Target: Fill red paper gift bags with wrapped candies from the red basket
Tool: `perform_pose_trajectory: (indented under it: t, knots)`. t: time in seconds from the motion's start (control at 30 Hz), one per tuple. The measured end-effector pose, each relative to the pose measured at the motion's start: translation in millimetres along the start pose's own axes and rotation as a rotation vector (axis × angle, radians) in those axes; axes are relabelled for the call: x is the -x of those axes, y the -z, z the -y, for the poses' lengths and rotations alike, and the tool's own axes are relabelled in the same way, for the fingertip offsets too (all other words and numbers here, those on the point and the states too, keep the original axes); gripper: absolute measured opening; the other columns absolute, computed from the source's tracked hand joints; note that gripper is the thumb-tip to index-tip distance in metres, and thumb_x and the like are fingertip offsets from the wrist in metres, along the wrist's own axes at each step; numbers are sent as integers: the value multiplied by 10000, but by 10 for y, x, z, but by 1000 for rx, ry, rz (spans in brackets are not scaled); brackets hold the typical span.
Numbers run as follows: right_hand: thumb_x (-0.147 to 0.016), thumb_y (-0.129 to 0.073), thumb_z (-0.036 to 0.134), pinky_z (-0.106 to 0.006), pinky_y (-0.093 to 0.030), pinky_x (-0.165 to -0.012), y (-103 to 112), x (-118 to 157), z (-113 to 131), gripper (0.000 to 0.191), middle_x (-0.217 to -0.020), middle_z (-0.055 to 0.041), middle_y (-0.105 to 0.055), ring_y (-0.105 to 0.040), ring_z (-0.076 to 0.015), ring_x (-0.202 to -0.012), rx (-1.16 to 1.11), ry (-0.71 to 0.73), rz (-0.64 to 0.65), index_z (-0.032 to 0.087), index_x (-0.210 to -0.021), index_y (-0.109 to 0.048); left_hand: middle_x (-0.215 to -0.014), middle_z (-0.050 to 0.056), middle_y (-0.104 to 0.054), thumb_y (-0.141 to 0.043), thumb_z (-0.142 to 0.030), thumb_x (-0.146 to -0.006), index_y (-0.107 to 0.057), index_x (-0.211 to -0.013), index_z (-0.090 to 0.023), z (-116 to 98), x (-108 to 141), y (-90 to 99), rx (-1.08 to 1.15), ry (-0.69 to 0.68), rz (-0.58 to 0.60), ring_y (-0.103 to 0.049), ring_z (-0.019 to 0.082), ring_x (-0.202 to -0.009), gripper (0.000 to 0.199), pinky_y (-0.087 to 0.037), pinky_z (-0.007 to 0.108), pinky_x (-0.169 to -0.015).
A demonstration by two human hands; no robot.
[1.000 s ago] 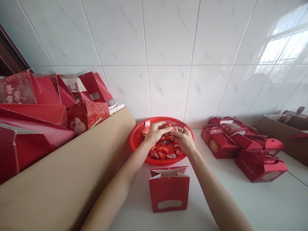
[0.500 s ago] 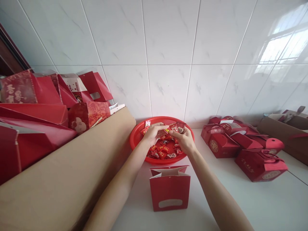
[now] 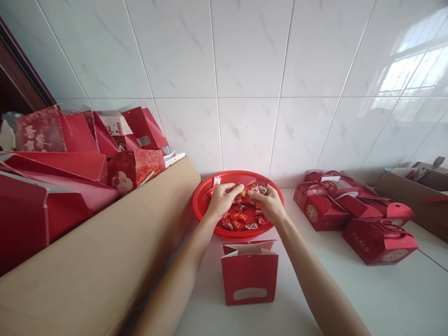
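A red plastic basket (image 3: 196,201) on the white counter holds many red wrapped candies (image 3: 240,220). Over its middle, my left hand (image 3: 223,199) has its thumb and fingers drawn together; whatever may be between them is hidden. Facing it, my right hand (image 3: 270,203) is closed around wrapped candies (image 3: 254,186), red ones and one with a pale heart-shaped print, which stick out past the thumb. In front of the basket, between my forearms, a red paper gift bag (image 3: 250,277) stands upright with its top open and an oval cut-out low on its front.
Left is a large cardboard box (image 3: 105,252) filled with red gift bags (image 3: 79,179). Several closed red gift boxes (image 3: 380,242) cluster on the right of the counter (image 3: 315,280), before another cardboard box (image 3: 416,200). A tiled wall (image 3: 245,135) rises behind.
The view has shifted slightly, so everything sits a little lower and to the right. My left fingers have drawn slightly away from the candies at my right hand.
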State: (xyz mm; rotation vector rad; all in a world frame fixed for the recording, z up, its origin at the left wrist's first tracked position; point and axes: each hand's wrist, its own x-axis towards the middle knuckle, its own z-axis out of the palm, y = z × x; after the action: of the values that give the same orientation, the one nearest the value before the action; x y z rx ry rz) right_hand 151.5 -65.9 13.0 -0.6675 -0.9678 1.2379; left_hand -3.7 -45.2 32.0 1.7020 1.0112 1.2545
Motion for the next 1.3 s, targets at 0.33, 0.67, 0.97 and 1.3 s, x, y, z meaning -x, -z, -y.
perform_pose_trajectory:
  t: [0.33, 0.67, 0.97, 1.3]
  knots:
    - [-631, -853, 362, -255, -554, -568, -51, 98, 80, 331, -697, 24, -679, -657, -147, -597, 140, -73, 77, 191, -794, -621, -563, -29, -454, -676, -482, -755, -518, -532, -199, -123, 88, 117, -56, -31, 52, -459, 133, -593, 392, -359, 252, -566]
    - [-701, -787, 300, -230, -533, -515, -110, 347, 230, 338, -698, 48, -681, -645, -131, -558, 315, -104, 221, 208, -1001, -660, -520, -27, -530, -721, -511, -735, -644, -556, -197, -200, 161, 209, 21, 63, 268, -465, 121, -516, 370, -377, 237, -498]
    - [-705, -795, 276, -216, -540, -558, -129, 436, 277, 263, -708, 19, -709, -657, -123, -605, 260, -193, 234, 183, -914, -665, -489, -43, -446, -717, -520, -757, -504, -500, -194, -242, 202, 167, 33, -30, 189, -405, 103, -501, 467, -338, 237, -493]
    - [-633, -775, 182, -266, -604, -639, -34, 382, 273, 292, -730, 33, -709, -691, -136, -638, 219, -260, 246, 178, -891, -637, -515, -36, -521, -704, -486, -791, -598, -581, -204, -224, 214, 97, -13, -57, 200, -508, 137, -561, 367, -390, 258, -567]
